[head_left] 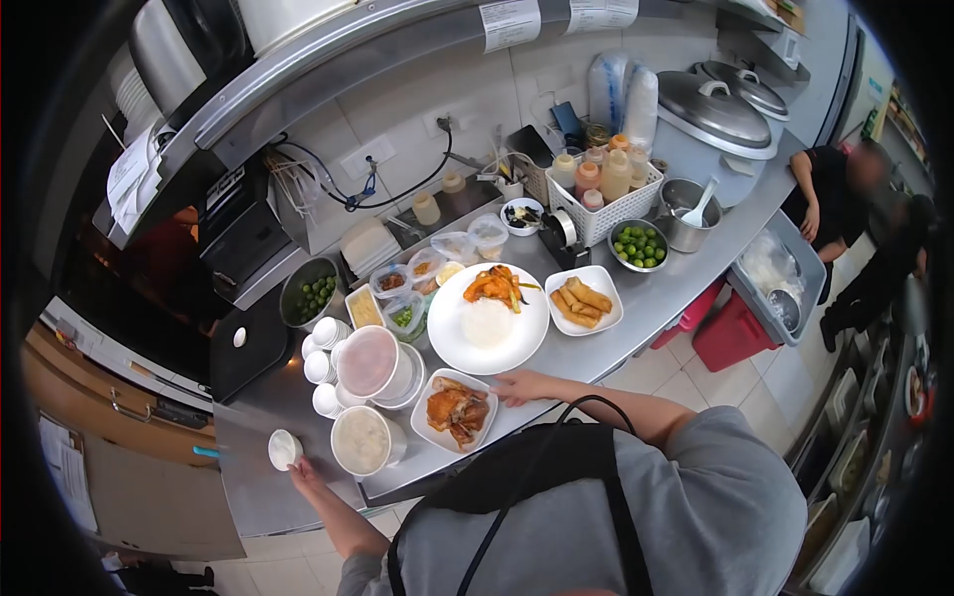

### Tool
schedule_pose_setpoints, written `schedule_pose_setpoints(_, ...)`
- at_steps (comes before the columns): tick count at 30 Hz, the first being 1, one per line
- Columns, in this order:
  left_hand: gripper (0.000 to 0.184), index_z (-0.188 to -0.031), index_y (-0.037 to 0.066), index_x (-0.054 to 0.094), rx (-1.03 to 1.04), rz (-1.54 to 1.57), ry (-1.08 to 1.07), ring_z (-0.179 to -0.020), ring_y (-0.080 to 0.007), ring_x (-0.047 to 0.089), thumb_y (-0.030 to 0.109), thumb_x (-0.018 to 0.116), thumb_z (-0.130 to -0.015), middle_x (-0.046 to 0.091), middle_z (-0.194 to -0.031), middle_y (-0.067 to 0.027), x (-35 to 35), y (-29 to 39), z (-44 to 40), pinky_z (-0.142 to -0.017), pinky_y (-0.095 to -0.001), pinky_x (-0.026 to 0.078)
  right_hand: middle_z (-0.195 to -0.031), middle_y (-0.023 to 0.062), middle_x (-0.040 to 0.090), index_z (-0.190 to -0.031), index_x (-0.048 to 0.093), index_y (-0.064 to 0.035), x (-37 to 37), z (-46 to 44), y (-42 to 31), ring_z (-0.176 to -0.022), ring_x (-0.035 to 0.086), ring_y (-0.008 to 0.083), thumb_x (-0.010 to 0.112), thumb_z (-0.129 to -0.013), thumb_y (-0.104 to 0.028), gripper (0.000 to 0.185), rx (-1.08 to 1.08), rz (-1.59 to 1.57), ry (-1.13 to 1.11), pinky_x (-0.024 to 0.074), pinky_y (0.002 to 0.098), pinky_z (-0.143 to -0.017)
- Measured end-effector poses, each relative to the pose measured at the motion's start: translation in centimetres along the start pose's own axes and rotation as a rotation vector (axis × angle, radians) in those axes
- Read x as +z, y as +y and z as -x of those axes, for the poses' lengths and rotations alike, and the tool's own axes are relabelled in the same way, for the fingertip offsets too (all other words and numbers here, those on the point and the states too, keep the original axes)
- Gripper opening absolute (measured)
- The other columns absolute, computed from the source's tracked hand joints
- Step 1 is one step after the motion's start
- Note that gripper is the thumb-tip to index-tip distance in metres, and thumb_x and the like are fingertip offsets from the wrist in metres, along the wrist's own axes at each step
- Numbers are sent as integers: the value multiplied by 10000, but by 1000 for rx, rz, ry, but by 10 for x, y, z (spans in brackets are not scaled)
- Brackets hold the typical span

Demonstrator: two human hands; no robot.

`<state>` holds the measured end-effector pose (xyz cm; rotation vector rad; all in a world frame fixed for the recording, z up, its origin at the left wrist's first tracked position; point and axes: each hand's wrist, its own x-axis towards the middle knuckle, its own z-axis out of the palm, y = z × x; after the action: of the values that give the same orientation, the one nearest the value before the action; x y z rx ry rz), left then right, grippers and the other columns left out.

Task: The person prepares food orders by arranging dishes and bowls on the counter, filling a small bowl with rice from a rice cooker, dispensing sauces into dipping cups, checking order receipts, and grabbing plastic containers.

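Left hand [305, 475] grasps white cup [284, 450] near tabletop's [238, 487] front-left corner; keep level. Right hand [523, 386] at square bowl's [419, 413] rim, front edge; grip unclear, steady gently.

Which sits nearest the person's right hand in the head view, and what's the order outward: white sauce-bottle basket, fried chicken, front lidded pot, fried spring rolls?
From the right hand:
1. Fried chicken: just left.
2. Fried spring rolls: ahead, slightly right.
3. White sauce-bottle basket: beyond the rolls.
4. Front lidded pot: farthest, upper right.
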<state>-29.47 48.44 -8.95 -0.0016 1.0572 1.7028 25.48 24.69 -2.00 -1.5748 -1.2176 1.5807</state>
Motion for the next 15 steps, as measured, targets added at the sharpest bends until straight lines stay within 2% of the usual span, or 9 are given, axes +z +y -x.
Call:
schedule_pose_setpoints(1, 458, -1093, -58, 401, 1, 2, -4, -896, -261, 530, 261, 564, -807, 460, -1030, -177, 8, 1, 4, -764, -324, 508, -874, 130, 563, -1178, 398, -13, 4, -7, 3, -727, 603, 179, 468, -820, -451, 570, 16, -149, -3, 510, 269, -571)
schedule_pose_setpoints(4, 315, -1001, -32, 469, 85, -208, 11, -843, -220, 543, 199, 566, -809, 509, -924, -126, 29, 6, 16, -705, -279, 516, -893, 140, 562, -1166, 408, -22, 17, -14, -1, -687, 607, 185, 450, -826, -456, 553, 52, -227, -66, 520, 274, -573)
schedule_pose_setpoints(5, 252, -960, -21, 504, 160, -260, -140, -804, -196, 550, 166, 566, -803, 529, -868, -101, 27, 11, 19, -664, -257, 513, -893, 140, 562, -1166, 408, -22, 19, -17, -2, -687, 607, 185, 450, -826, -456, 553, 52, -224, -71, 520, 274, -573)
schedule_pose_setpoints(6, 190, -919, -10, 539, 235, -312, -287, -764, -171, 557, 133, 566, -798, 549, -811, -75, 21, 14, 23, -623, -235, 509, -893, 147, 566, -1130, 435, -8, 22, -19, -2, -669, 609, 187, 454, -816, -343, 460, 17, -226, -35, 522, 270, -547)
schedule_pose_setpoints(7, 190, -919, -10, 539, 238, -310, -274, -764, -171, 557, 133, 566, -798, 549, -811, -75, 18, 16, 39, -623, -235, 509, -893, 153, 569, -1095, 461, 6, 24, -21, 0, -652, 612, 188, 458, -805, -230, 374, -17, -228, -2, 524, 266, -521)
schedule_pose_setpoints(9, 113, -867, 8, 580, 338, -697, -220, -702, -141, 565, 76, 554, -781, 580, -768, -59, 42, 24, 134, -567, -226, 495, -850, 171, 581, -1018, 506, 48, 30, -23, -2, -595, 617, 201, 413, -726, 5, 310, -73, -254, 65, 528, 266, -476)
schedule_pose_setpoints(10, 113, -867, 8, 580, 339, -691, -203, -702, -141, 565, 76, 554, -781, 580, -768, -59, 47, 24, 176, -567, -226, 495, -850, 171, 581, -1018, 506, 48, 28, -20, -4, -595, 617, 201, 413, -726, 5, 310, -69, -244, 51, 528, 266, -476)
schedule_pose_setpoints(12, 130, -880, 6, 599, 197, -1105, -396, -680, -131, 565, 73, 556, -777, 600, -809, -69, 60, 19, 249, -536, -231, 494, -808, 180, 586, -1033, 492, 65, 22, -17, -15, -557, 616, 211, 409, -729, 0, 322, 28, -141, 68, 530, 271, -482)
schedule_pose_setpoints(15, 234, -986, -6, 568, -2, -1306, -662, -735, -163, 576, 153, 511, -824, 596, -875, -98, 80, -6, 327, -570, -272, 503, -777, 185, 589, -1015, 493, 78, 8, -4, -17, -531, 614, 218, 416, -730, -21, 312, -30, -202, 32, 526, 276, -482)
